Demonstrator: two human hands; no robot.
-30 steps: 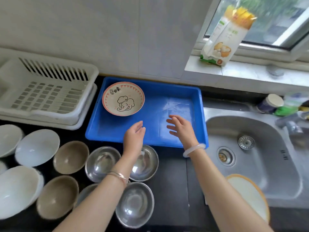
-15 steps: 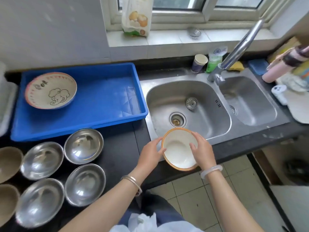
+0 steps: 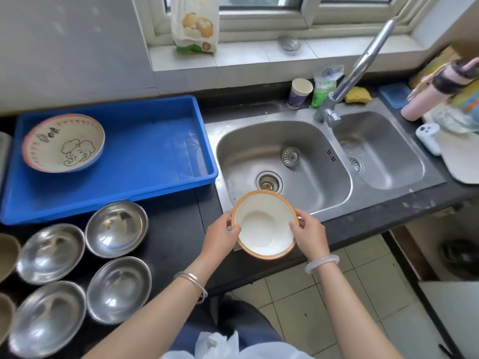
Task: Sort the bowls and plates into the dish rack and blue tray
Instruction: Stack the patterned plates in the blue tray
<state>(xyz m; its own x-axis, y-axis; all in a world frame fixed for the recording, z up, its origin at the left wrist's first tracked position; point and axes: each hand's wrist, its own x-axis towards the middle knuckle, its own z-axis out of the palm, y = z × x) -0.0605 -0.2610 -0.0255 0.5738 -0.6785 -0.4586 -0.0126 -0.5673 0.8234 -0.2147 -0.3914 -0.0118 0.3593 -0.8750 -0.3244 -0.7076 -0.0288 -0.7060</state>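
I hold a white plate with an orange rim point(image 3: 263, 224) over the counter's front edge, just before the sink. My left hand point(image 3: 220, 235) grips its left rim and my right hand point(image 3: 308, 233) grips its right rim. The blue tray point(image 3: 145, 141) lies at the left on the black counter, with an elephant-print bowl point(image 3: 63, 142) in its far left corner. Several steel bowls point(image 3: 116, 228) sit in front of the tray. Only a sliver of the dish rack point(image 3: 4, 151) shows at the left edge.
A double steel sink point(image 3: 305, 177) with a tall faucet point(image 3: 363, 60) fills the right. A paper cup point(image 3: 299, 93), sponge point(image 3: 357, 94) and pink bottle point(image 3: 427, 94) stand behind it. Brown bowls point(image 3: 7, 252) peek in at the left edge. Tiled floor lies below.
My view swung right from the tray to the sink. Both hands left the tray area and took hold of the orange-rimmed plate at the counter's front edge.
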